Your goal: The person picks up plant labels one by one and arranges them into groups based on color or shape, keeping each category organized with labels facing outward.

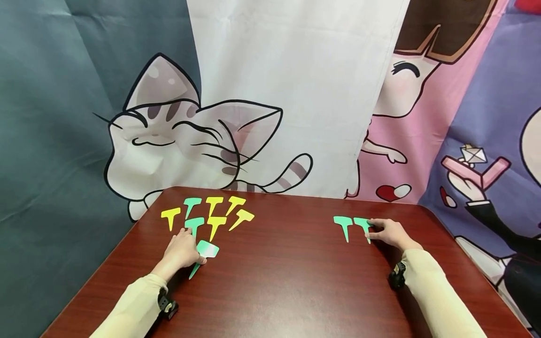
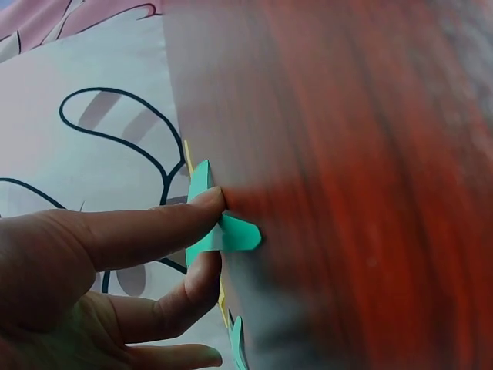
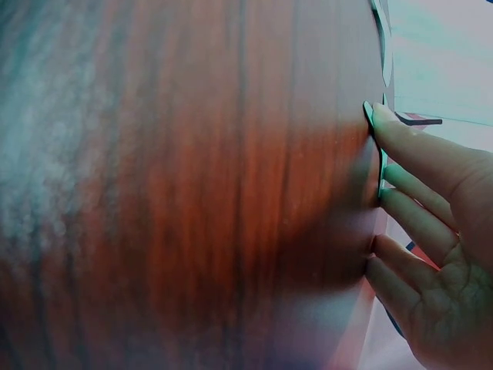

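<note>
Near the left side, my left hand (image 1: 181, 251) holds a green T-shaped plant label (image 1: 208, 249) between thumb and fingers. Its broad head catches a white glare, and its pointed stem aims toward me. In the left wrist view the thumb and forefinger meet this green label (image 2: 241, 233) at its edges. Beyond that hand lies another green label (image 1: 194, 223), partly covered by the fingers. At the right, my right hand (image 1: 393, 233) holds a green label (image 1: 361, 222) low at the table, thumb by the stem, fingers by the head. Fingers hide part of it.
Several yellow labels (image 1: 217, 221) and a green label (image 1: 192, 202) lie at the table's back left. Another green label (image 1: 343, 220) lies just left of my right hand. The reddish-brown table (image 1: 287, 277) ends at a printed cloth backdrop (image 1: 296, 94).
</note>
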A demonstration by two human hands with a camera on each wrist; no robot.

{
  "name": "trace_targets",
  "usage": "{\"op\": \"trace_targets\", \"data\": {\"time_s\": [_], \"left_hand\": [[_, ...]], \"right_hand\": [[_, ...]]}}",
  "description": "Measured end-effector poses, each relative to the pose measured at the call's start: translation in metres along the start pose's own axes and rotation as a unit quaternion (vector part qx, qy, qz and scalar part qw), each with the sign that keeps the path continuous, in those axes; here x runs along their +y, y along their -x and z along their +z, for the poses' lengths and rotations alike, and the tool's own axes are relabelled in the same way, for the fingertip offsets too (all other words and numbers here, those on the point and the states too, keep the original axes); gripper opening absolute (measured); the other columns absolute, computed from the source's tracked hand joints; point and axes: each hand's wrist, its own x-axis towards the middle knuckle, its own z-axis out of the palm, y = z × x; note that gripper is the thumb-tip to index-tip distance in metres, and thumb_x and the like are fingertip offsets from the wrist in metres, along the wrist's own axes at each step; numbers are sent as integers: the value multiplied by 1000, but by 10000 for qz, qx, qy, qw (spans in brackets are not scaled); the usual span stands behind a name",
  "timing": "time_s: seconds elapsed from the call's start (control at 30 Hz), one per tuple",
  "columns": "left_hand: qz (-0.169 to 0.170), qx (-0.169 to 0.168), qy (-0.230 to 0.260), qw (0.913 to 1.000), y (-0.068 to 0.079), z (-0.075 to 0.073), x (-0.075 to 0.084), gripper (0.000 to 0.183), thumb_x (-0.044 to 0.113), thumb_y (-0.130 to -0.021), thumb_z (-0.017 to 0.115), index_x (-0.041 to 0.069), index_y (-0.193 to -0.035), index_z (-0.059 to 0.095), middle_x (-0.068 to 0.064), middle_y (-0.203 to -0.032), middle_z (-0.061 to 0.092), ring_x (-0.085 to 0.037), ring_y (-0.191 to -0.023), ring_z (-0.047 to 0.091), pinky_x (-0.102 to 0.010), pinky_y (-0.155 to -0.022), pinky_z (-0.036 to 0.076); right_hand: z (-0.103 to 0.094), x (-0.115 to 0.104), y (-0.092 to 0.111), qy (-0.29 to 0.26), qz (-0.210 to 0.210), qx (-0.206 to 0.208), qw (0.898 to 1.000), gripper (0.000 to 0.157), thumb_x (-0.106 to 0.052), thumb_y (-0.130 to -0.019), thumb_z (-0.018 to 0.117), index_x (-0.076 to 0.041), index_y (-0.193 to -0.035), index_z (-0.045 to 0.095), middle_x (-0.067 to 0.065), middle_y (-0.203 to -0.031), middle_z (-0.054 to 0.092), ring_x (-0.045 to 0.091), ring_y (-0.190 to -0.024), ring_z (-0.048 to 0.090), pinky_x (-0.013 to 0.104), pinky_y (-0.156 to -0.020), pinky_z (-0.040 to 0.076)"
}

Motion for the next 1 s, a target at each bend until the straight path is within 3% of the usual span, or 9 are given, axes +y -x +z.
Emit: {"op": "trace_targets", "data": {"time_s": [0.5, 1.0], "left_hand": [[90, 121, 246, 9996, 3, 5, -3, 38, 24, -67, 84, 6, -49, 56, -38, -141, 36, -53, -136, 24, -62, -109, 22], [722, 480, 844, 9927, 4, 1, -2, 30, 6, -73, 72, 8, -48, 55, -36, -142, 35, -55, -135, 22, -67, -107, 19]], "right_hand": [[4, 1, 1, 6, 39, -44, 10000, 66, -38, -79, 74, -3, -132, 55, 29, -133, 51, 55, -123, 39, 66, -97, 35], [0, -2, -1, 129, -82, 111, 9998, 64, -36, -79, 75, -2, -130, 57, 30, -130, 53, 53, -121, 42, 64, -96, 36]]}}
